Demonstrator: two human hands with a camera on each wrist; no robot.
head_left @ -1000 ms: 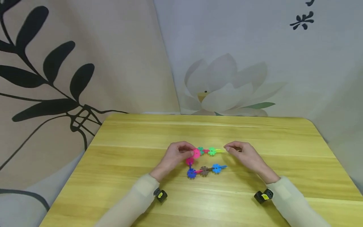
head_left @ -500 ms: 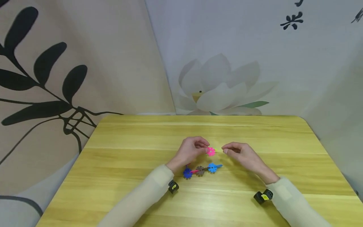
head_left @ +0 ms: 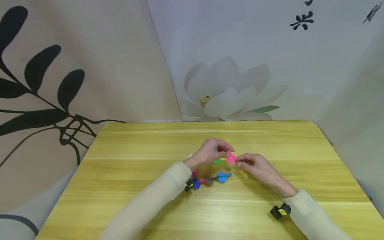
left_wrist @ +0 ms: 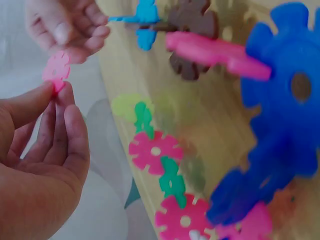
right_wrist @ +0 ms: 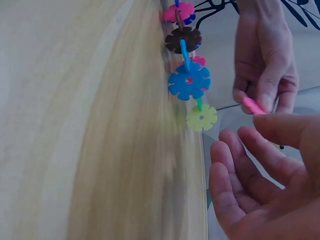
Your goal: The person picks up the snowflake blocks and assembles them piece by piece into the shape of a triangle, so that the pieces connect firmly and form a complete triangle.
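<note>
My left hand (head_left: 211, 151) pinches a pink notched disc (head_left: 231, 157) between thumb and fingertips; the disc also shows in the left wrist view. Just to its right is my right hand (head_left: 253, 165), fingertips at or very near the disc's edge; contact is unclear. In the right wrist view, that hand's thumb and fingers stand apart with nothing plainly held. A chain of linked notched discs lies below the hands: dark blue (left_wrist: 300, 90), brown (head_left: 209, 180), light blue (head_left: 222, 177), and a far row ending in yellow-green (right_wrist: 201, 118). My left forearm hides part of it.
A wooden table (head_left: 135, 143) carries everything, its far edge near a wall (head_left: 120, 66) printed with leaves and a lotus. Both wrists wear small black cameras, such as the right wrist camera (head_left: 280, 211).
My left hand has moved right with the pink disc, across the far row of the chain to the right fingertips. My right hand has barely moved. The camera view has turned slightly right.
</note>
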